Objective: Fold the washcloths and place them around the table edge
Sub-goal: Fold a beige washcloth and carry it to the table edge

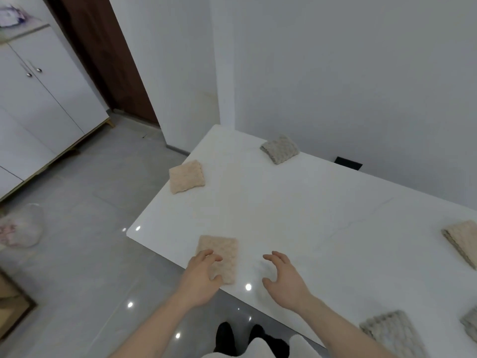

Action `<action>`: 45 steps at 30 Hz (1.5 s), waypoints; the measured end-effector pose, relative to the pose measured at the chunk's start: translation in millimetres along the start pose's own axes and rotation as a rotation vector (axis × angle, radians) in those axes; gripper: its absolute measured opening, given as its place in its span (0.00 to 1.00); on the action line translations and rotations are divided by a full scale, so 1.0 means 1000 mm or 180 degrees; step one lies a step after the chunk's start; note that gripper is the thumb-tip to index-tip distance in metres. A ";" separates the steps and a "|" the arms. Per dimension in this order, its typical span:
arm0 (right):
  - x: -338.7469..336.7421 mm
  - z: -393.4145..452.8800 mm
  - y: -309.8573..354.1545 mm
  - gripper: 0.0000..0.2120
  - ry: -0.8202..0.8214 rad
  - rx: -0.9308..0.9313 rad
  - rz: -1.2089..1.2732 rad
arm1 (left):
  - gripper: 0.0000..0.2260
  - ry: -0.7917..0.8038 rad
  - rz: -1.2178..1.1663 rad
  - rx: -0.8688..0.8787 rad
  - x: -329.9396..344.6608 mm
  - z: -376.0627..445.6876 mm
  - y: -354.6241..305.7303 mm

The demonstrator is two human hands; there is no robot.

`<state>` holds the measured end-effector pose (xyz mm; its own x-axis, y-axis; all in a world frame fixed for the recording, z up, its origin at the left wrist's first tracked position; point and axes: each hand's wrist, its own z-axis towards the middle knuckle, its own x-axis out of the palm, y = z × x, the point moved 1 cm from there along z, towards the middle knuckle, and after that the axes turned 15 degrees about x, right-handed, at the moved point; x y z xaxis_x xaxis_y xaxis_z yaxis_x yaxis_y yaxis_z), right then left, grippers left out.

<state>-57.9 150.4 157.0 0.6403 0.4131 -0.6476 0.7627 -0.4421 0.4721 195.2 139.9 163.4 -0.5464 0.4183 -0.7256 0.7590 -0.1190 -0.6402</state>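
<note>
A folded beige washcloth (pixel 224 251) lies at the near edge of the white table (pixel 296 213), close to its left corner. My left hand (pixel 202 275) rests over that cloth's near left part, fingers spread. To its right my right hand (pixel 285 279) hovers over bare tabletop, fingers curled apart and holding nothing. Another folded beige washcloth (pixel 186 176) sits at the left edge, and a folded grey washcloth (pixel 280 149) at the far edge by the wall. A beige washcloth (pixel 462 241) lies at the right. Two grey washcloths (pixel 392 334) (pixel 470 325) lie at the near right.
The table stands against a white wall (pixel 348 73). Grey tiled floor (pixel 90 254) lies to the left, with a white cabinet (pixel 38 99), a brown door (pixel 103 55) and a pale bag (pixel 22 228) on the floor. A dark object (pixel 348 162) sits behind the table.
</note>
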 end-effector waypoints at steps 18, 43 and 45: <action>0.036 0.062 0.123 0.28 0.0083 0.0032 0.0151 | 0.18 -0.0213 -0.0309 -0.0087 -0.088 0.010 0.104; 0.106 0.046 0.168 0.26 -0.0653 0.1501 0.0804 | 0.22 0.1670 -0.0180 0.0697 -0.142 0.082 0.185; 0.108 0.041 0.156 0.26 -0.0636 0.1530 0.0821 | 0.22 0.1817 -0.0207 0.0623 -0.126 0.079 0.176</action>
<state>126.1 93.8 136.2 0.7347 0.1063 -0.6700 0.4272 -0.8397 0.3353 369.7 -5.2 121.7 -0.2721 0.8408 -0.4680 0.6215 -0.2178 -0.7526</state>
